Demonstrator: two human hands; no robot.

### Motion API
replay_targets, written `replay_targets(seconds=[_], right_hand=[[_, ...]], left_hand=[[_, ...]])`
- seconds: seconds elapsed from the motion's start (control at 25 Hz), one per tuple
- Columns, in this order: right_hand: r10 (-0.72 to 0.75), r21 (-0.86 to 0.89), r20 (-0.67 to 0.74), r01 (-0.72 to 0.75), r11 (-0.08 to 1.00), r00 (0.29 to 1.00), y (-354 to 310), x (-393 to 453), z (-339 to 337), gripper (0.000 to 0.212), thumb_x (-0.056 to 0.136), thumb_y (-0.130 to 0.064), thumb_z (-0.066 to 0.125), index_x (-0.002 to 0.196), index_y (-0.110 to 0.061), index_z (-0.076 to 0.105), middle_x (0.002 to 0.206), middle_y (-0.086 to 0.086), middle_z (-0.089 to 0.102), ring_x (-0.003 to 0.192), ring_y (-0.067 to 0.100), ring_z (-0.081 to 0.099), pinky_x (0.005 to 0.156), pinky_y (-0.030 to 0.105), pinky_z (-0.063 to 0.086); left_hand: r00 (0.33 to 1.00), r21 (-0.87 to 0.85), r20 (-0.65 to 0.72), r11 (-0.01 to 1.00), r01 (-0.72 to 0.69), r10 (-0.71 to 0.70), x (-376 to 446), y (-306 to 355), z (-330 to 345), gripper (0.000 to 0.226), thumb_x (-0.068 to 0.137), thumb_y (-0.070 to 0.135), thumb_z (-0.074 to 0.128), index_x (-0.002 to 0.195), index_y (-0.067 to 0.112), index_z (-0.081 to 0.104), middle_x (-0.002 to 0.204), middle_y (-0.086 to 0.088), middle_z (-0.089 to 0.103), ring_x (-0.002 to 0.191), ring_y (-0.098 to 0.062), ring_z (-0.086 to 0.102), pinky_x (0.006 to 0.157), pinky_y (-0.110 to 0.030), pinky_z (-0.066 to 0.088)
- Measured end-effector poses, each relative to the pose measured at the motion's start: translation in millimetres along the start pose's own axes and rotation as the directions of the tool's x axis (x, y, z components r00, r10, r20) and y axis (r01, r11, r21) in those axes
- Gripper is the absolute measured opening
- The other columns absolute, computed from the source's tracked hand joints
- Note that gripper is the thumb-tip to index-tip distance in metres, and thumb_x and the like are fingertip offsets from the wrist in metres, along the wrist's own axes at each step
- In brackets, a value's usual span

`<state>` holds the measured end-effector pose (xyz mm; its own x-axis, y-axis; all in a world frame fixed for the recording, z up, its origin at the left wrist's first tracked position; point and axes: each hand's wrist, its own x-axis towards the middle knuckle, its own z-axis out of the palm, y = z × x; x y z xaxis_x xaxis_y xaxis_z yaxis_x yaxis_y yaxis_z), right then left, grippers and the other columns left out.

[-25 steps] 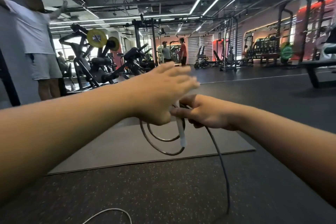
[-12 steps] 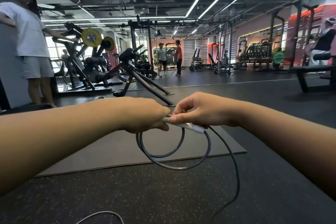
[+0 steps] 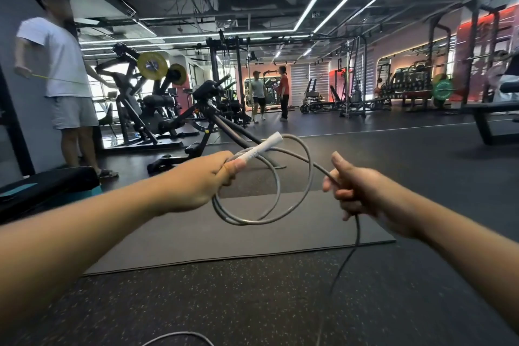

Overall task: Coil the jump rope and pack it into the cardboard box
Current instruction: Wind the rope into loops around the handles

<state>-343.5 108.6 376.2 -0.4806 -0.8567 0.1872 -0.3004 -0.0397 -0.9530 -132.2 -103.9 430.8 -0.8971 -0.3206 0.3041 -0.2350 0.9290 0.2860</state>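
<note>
A grey jump rope [image 3: 292,205] hangs in a couple of loops between my hands, above a grey floor mat [image 3: 224,236]. My left hand [image 3: 202,180] is shut on the rope's white handle [image 3: 261,147] together with the loops; the handle sticks out up and to the right. My right hand [image 3: 356,188] is shut on the rope a little to the right, thumb up. From it the free rope [image 3: 344,261] drops to the floor, and a further stretch [image 3: 179,335] lies at the bottom edge. No cardboard box is in view.
A person in a white shirt [image 3: 60,70] stands at the left by a black bench [image 3: 47,185]. Weight machines [image 3: 151,109] and a black frame [image 3: 216,126] stand beyond the mat. Two people [image 3: 269,95] stand far back. A bench [image 3: 494,118] is at the right.
My hands have moved apart: the left now holds the handle and loops, the right has slid along the rope to the right. The loops have widened and my view has tilted up.
</note>
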Motion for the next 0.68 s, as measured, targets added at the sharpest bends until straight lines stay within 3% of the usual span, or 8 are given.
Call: replay_targets(seconds=[0.08, 0.16, 0.28, 0.44, 0.68], right_hand=[[-0.052, 0.250, -0.010, 0.053, 0.967, 0.999, 16, 1, 30, 0.080, 0.065, -0.082, 0.064, 0.107, -0.014, 0.070, 0.069, -0.006, 0.039, 0.056, 0.010, 0.033, 0.057, 0.030, 0.037], [-0.122, 0.345, -0.066, 0.138, 0.928, 0.990, 26, 2, 63, 0.079, 0.068, -0.077, 0.068, 0.115, -0.014, 0.070, 0.075, -0.004, 0.046, 0.060, 0.009, 0.038, 0.056, 0.026, 0.034], [-0.110, 0.389, -0.129, 0.152, 0.908, 0.986, 24, -1, 102, 0.054, 0.089, -0.058, 0.059, 0.115, -0.011, 0.068, 0.080, 0.000, 0.051, 0.061, 0.008, 0.043, 0.057, 0.025, 0.037], [-0.044, 0.428, -0.155, 0.108, 0.897, 0.987, 15, 2, 116, 0.032, 0.106, -0.037, 0.045, 0.105, -0.009, 0.061, 0.061, 0.001, 0.053, 0.047, 0.010, 0.039, 0.043, 0.020, 0.029], [-0.044, 0.380, -0.154, 0.101, 0.919, 0.987, -2, 5, 97, 0.025, 0.109, -0.027, 0.041, 0.099, -0.008, 0.053, 0.058, 0.003, 0.046, 0.039, 0.008, 0.033, 0.036, 0.017, 0.024]], left_hand=[[0.996, -0.171, -0.067, 0.984, 0.049, -0.062, 1, 2, 19, 0.035, 0.106, 0.048, 0.033, 0.098, 0.021, 0.054, 0.082, 0.005, 0.060, 0.069, -0.011, 0.054, 0.064, -0.028, 0.041], [0.985, -0.314, -0.130, 0.947, 0.064, -0.110, 5, 9, 37, 0.029, 0.108, 0.043, 0.037, 0.098, 0.023, 0.054, 0.082, 0.004, 0.061, 0.069, -0.013, 0.053, 0.068, -0.032, 0.042], [0.953, -0.543, -0.220, 0.838, 0.059, -0.210, 13, 20, 51, 0.031, 0.107, 0.044, 0.038, 0.099, 0.020, 0.056, 0.086, -0.001, 0.062, 0.076, -0.021, 0.054, 0.074, -0.044, 0.045], [0.932, -0.691, -0.258, 0.723, 0.008, -0.257, 11, 31, 63, 0.028, 0.109, 0.040, 0.037, 0.103, 0.020, 0.056, 0.092, 0.003, 0.065, 0.081, -0.018, 0.057, 0.078, -0.044, 0.051], [0.962, -0.755, -0.100, 0.649, 0.091, -0.252, -4, 25, 58, 0.025, 0.105, 0.037, 0.052, 0.126, 0.025, 0.052, 0.108, 0.003, 0.076, 0.108, -0.017, 0.069, 0.088, -0.047, 0.061]])
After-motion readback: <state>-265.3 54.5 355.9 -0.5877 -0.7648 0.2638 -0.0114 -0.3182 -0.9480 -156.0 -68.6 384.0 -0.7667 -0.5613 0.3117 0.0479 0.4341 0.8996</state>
